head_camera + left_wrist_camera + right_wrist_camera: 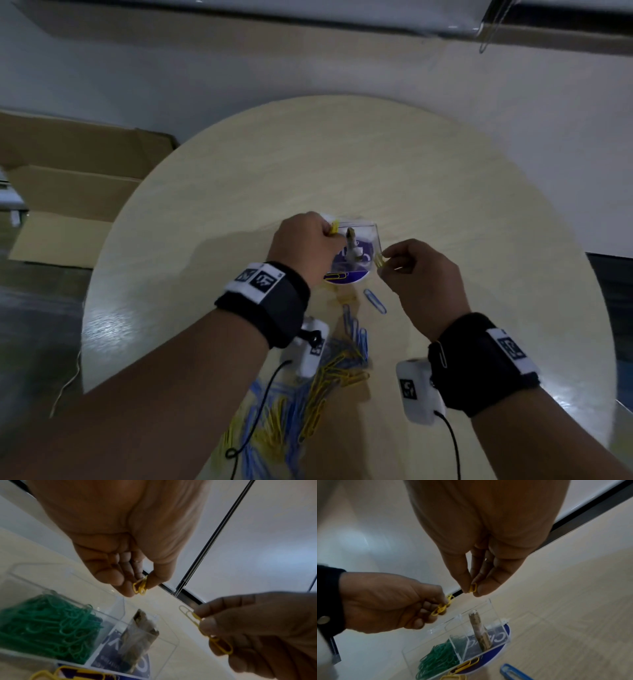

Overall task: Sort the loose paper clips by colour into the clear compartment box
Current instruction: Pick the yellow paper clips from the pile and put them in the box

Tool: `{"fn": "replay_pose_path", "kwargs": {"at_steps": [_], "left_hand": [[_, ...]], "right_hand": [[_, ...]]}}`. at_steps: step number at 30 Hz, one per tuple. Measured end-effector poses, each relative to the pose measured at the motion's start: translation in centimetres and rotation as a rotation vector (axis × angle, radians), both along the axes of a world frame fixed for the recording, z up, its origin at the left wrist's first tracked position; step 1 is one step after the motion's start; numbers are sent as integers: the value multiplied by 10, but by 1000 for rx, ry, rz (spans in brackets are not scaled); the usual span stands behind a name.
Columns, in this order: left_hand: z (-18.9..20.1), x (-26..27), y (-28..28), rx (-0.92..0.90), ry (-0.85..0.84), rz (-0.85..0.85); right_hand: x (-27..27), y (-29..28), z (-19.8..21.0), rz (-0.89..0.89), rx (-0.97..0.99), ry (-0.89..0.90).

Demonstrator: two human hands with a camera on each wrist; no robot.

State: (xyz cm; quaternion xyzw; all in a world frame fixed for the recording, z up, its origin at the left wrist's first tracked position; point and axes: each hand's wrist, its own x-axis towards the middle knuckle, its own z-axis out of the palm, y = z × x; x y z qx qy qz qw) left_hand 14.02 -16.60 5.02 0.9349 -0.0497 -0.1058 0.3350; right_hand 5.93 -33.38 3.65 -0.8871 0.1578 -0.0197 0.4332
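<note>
While both hands hang over it, the clear compartment box [371, 236] sits on the round surface [445, 192], on top of a blue and white round disc [496, 654]. One part of the box is full of green clips [44, 626]. The part next to it holds a brownish stick-like thing [479, 630] standing tilted; I cannot tell what it is. A few yellow clips [467, 664] lie in the near part of the box.

The left hand [305, 243] is above the far left side of the box. Its thumb and fingers are curled tight around a small bunch of yellow clips [141, 584]. The right hand [421, 274] is just beside the right side of the box. Its thumb and first fingers pinch another bunch of yellow clips [205, 630], which sticks out both ways from the fingers.

Nearer the person, a messy pile of loose clips [329, 377] lies on the surface. They are thin bent wire loops, yellow and blue mixed together. One blue clip [375, 301] lies alone between the pile and the box.
</note>
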Motion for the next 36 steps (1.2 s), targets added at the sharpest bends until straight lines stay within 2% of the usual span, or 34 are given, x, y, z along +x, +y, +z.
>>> {"fn": "replay_pose_path", "kwargs": {"at_steps": [4, 12, 17, 20, 23, 27, 29, 31, 36], "left_hand": [[-16, 5, -12, -72, 27, 29], [-19, -16, 21, -193, -133, 169], [-30, -52, 41, -63, -120, -38], [-49, -64, 46, 102, -106, -284], [-58, -64, 45, 251, -138, -467], [-58, -60, 46, 366, -129, -541], [-60, -60, 48, 409, -125, -545], [-63, -58, 49, 423, -139, -519], [-69, -53, 49, 428, -165, -479]], "right_hand": [[14, 2, -2, 6, -15, 5], [53, 20, -6, 42, -80, 32], [53, 24, -2, 93, -168, 19], [25, 17, -3, 46, -184, -50], [1, 20, -21, 233, -274, 36], [-7, 31, -43, 491, -418, 109], [-7, 33, -48, 546, -496, 138], [-6, 33, -50, 533, -527, 171], [-1, 33, -47, 397, -431, 299]]}}
